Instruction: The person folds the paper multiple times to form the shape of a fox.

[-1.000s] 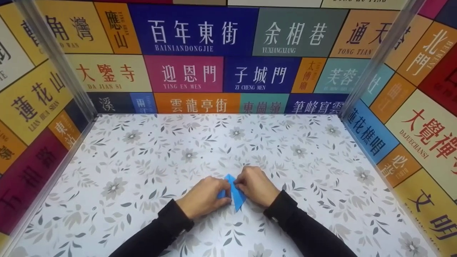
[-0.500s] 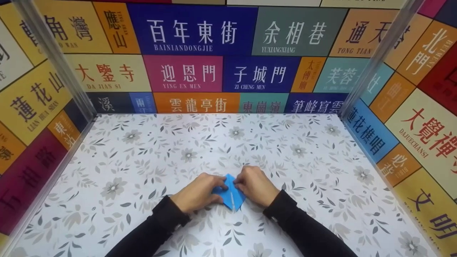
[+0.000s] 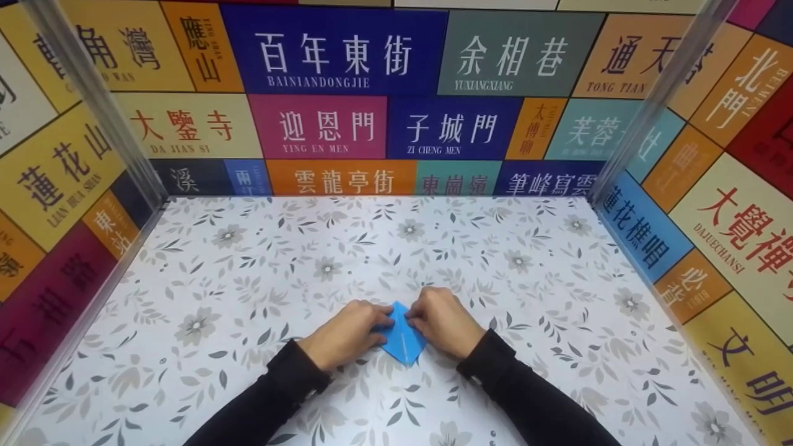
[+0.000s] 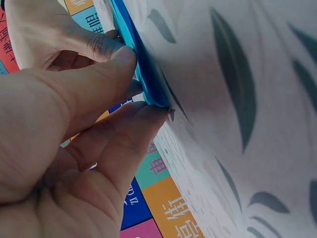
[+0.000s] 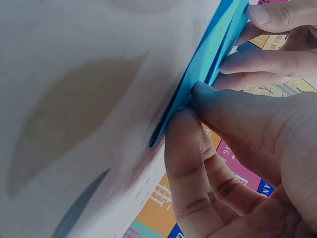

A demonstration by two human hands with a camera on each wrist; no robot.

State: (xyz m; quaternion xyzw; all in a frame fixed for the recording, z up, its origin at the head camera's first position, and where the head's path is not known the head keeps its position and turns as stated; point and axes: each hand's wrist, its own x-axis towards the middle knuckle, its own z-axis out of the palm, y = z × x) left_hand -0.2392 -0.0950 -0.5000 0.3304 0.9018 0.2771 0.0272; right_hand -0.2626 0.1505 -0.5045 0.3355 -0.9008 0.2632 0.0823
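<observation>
A small piece of folded blue paper [image 3: 398,347] lies on the flower-printed tabletop, kite-shaped, with a narrow pale slit down its middle toward the near point. My left hand [image 3: 344,333] pinches its left edge between thumb and fingers. On the opposite side my right hand [image 3: 447,323] grips the right edge near the top. Seen from the left wrist, the blue paper [image 4: 148,74] shows as a thin folded strip against the table, under the thumb. Several layers of the paper [image 5: 200,64] show in the right wrist view, with thumb and forefinger at its edge.
The white tabletop [image 3: 297,235] carries a grey leaf and flower pattern. Colourful panels with Chinese lettering form a back wall [image 3: 334,56] and side walls. Clear strips [image 3: 133,161] run along the corners.
My left hand shifted left and let the paper's left flap show. The left flap now lies flat beside the right one, and the slit between them has narrowed. My right hand stayed put.
</observation>
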